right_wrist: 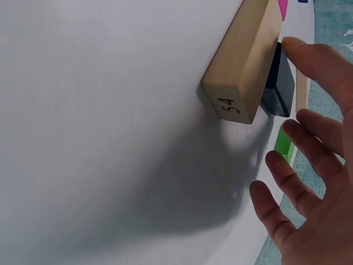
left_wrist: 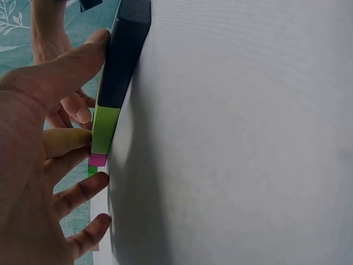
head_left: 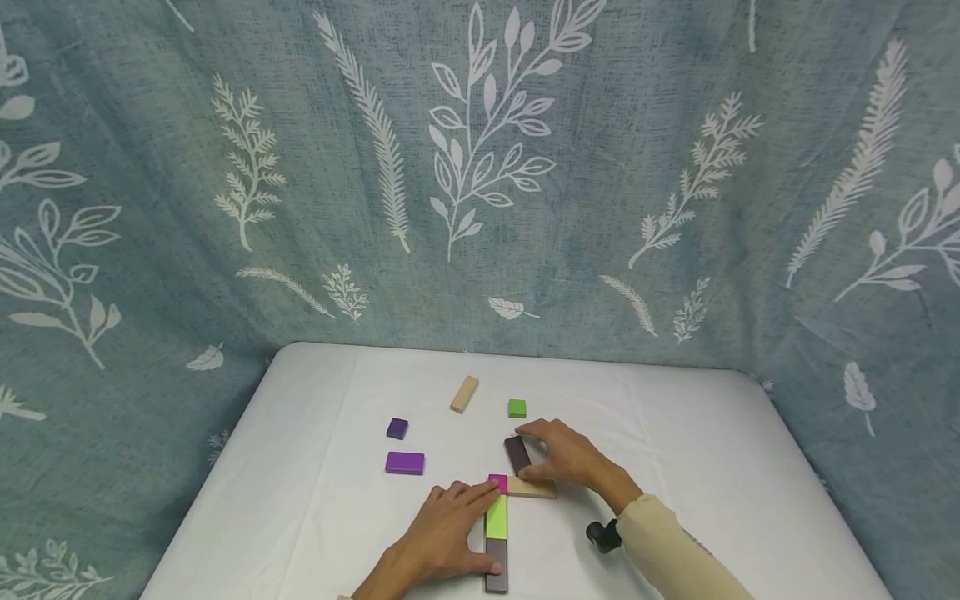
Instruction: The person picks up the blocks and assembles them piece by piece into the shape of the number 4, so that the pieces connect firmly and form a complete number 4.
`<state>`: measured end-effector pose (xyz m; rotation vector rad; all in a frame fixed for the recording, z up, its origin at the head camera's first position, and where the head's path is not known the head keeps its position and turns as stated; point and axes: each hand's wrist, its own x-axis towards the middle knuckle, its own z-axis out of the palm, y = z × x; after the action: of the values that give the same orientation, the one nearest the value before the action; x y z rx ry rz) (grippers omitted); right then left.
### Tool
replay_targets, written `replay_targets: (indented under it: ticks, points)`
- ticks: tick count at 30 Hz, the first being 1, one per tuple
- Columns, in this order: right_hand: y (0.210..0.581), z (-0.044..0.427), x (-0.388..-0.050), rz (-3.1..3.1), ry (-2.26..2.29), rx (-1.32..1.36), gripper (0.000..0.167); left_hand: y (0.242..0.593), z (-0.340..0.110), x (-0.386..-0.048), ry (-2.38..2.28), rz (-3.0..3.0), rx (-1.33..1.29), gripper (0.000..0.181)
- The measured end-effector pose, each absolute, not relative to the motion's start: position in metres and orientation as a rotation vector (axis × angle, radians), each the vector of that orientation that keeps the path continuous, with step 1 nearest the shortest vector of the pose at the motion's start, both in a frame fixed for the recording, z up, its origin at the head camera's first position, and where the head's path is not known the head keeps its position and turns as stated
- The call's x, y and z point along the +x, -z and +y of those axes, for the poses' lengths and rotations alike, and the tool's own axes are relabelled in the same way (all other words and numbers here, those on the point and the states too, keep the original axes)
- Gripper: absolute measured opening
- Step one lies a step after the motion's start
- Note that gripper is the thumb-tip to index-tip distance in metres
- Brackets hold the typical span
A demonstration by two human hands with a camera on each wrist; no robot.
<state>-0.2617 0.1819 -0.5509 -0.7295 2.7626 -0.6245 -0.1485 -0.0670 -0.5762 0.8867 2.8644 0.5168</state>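
Observation:
A row of small blocks runs away from me in the head view: a grey block (head_left: 497, 579), a lime green block (head_left: 497, 517) and a magenta block (head_left: 492, 478). My left hand (head_left: 448, 533) lies along its left side, thumb on the grey block and index finger on the magenta one, fingers fairly straight. From the magenta block, a plain wooden block (head_left: 536, 490) extends right; its end is marked 54 in the right wrist view. Just beyond it, my right hand (head_left: 566, 457) holds a dark block (head_left: 516, 454) lengthwise between thumb and index finger; the other fingers are spread.
On the white table (head_left: 322, 517) farther off lie another wooden block (head_left: 464, 394) and a small green block (head_left: 517, 408). To the left are a dark purple block (head_left: 397, 428) and a purple block (head_left: 405, 463). A black object (head_left: 602, 536) shows beside the right sleeve. Leaf-patterned cloth (head_left: 465, 167) hangs behind.

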Motion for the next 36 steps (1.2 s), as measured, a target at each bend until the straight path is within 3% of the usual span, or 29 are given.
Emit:
replay_targets:
  ticks: [36]
  points:
    - [0.5537, 0.1794, -0.268, 2.729, 0.59, -0.799, 0.06, 0.576, -0.067, -0.1473, -0.537, 2.873, 0.888, 0.096]
